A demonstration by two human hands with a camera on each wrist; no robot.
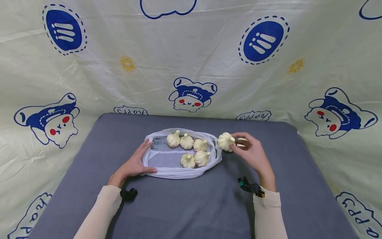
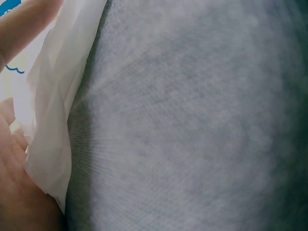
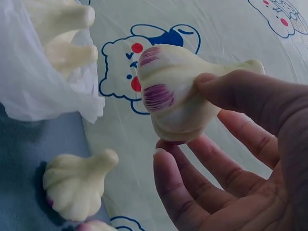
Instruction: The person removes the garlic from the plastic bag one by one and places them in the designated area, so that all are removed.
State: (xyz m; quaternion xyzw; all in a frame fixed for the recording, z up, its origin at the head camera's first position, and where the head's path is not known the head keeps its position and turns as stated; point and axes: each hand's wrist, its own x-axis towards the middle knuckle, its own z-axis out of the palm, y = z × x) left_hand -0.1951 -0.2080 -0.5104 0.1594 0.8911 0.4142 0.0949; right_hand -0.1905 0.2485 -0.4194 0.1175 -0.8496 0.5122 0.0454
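A white plastic bag lies with its mouth spread wide, several garlic bulbs inside. At its left end, my left hand holds the rim, thumb along the near edge and fingers at the far side; in the left wrist view the plastic lies against that hand. Just beyond the bag's right end, my right hand pinches a garlic bulb between thumb and fingers. The right wrist view shows purple streaks on this bulb and its stem pointing toward the hand.
Another garlic bulb rests on the grey cloth near the right hand, with part of one more bulb at the frame's bottom edge. A printed curtain hangs behind the grey-covered table.
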